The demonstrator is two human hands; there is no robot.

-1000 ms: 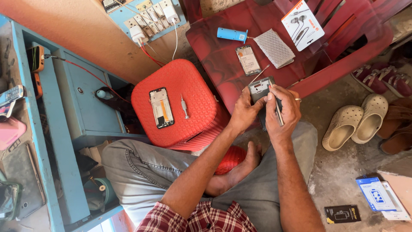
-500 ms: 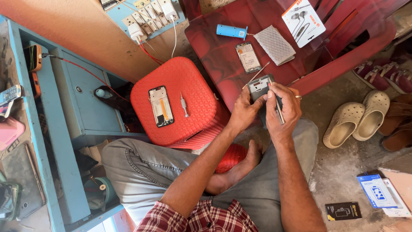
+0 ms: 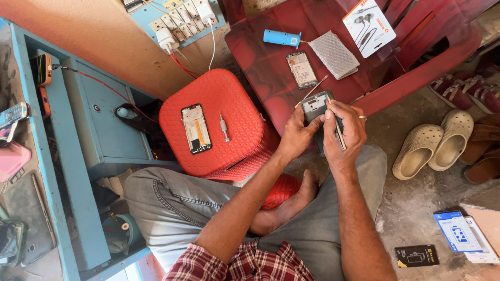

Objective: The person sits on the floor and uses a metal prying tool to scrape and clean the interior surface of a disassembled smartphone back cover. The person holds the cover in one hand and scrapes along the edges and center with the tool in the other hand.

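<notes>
Gripping phone frame (image 3: 316,104) in left hand (image 3: 298,136), pinching thin tool (image 3: 338,132) in right hand (image 3: 345,132); risking slipping, gouging frame.

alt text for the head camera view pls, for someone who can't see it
Seen from above, a seated person's left hand and right hand hold a grey phone part, the right also gripping a thin tool. Beside them, an opened phone and a small screwdriver lie on a red stool; beige clogs sit on the floor.
</notes>
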